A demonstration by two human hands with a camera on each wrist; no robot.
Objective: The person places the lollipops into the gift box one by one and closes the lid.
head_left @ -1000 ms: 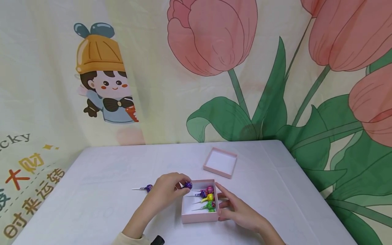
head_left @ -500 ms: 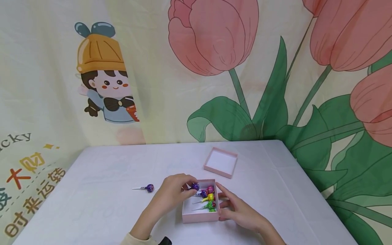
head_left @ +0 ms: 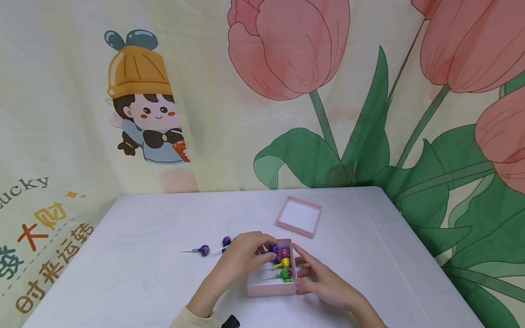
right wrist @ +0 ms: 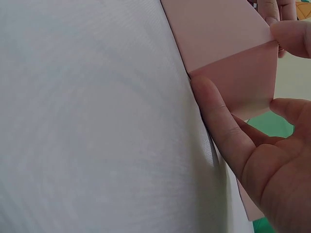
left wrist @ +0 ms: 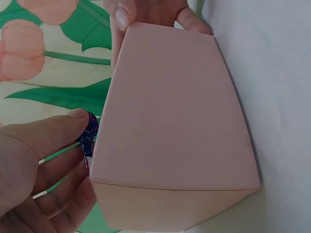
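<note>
Over the open pink box (head_left: 271, 290), my left hand (head_left: 242, 255) pinches a purple-wrapped lollipop (left wrist: 88, 133) between thumb and fingers, at the box rim in the left wrist view. Inside the box lie a pink lollipop (head_left: 285, 252), a yellow one (head_left: 282, 263) and green ones (head_left: 284, 273), sticks pointing left. Another purple one in there is partly hidden behind the held candy and my fingers. My right hand (head_left: 324, 280) rests against the box's right side, its fairly straight fingers and thumb touching the wall and corners, as the right wrist view shows.
Left of the box, a purple lollipop (head_left: 203, 250) lies on the white-covered table (head_left: 135, 264). Close to it, more purple candy (head_left: 226, 241) is partly hidden by my left hand. The pink box lid (head_left: 299, 217) lies behind the box, inside facing up.
My left hand has moved right with the purple lollipop, from the box's left edge to above the lollipops inside. The right hand stays on the box. The view has shifted slightly.
</note>
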